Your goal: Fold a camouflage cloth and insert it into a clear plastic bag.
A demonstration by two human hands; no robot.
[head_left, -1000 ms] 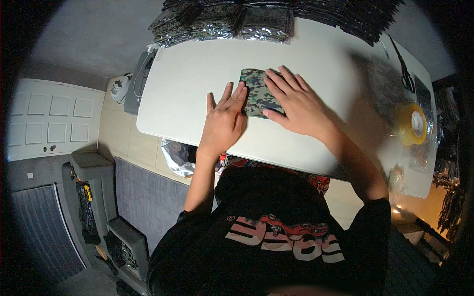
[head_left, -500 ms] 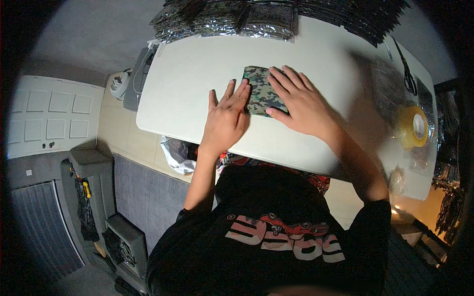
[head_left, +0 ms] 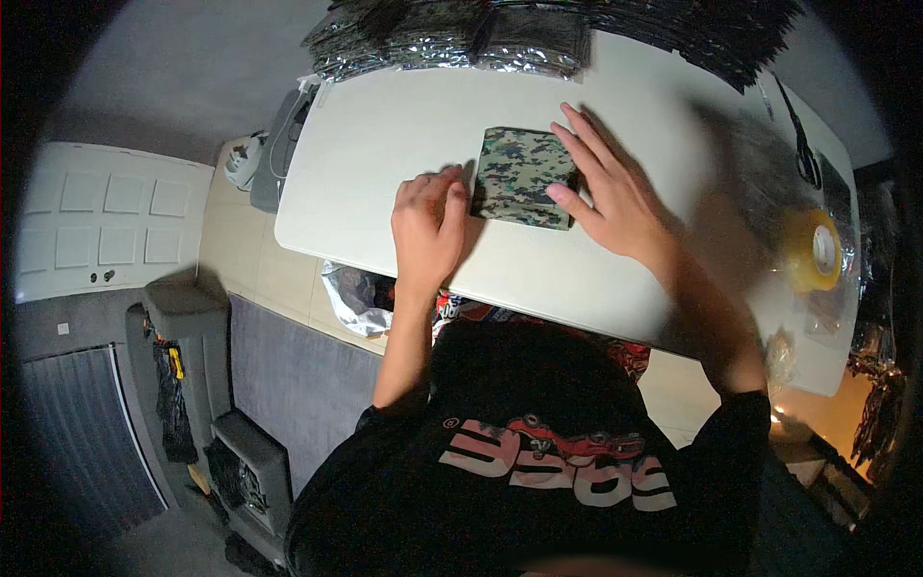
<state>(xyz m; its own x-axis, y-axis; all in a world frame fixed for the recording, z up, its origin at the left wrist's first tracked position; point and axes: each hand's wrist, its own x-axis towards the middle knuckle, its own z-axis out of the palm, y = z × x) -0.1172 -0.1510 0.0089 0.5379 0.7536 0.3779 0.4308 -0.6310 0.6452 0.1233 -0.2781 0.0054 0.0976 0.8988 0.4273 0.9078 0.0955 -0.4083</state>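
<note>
A flat, square camouflage-print piece (head_left: 524, 178) in green, black and tan lies on the white table in front of me. It looks like folded cloth or a pouch; I cannot tell which. Just off its left edge, my left hand (head_left: 428, 221) has its fingers curled in, with nothing visible in them. My right hand (head_left: 615, 197) is at the right edge, fingers stretched out and apart. Its thumb and fingertips overlap that edge, hiding part of it; whether they press on it is unclear.
Stacks of shiny dark packets (head_left: 442, 43) line the table's far edge. On the right are a roll of yellowish clear tape (head_left: 817, 248), black-handled scissors (head_left: 806, 159) and clear plastic film (head_left: 827, 313). The white tabletop (head_left: 365, 144) ends close to my body.
Both hands have drawn outward from the camouflage piece, uncovering more of it. My left fingers went from stretched out to curled. My right hand slid right.
</note>
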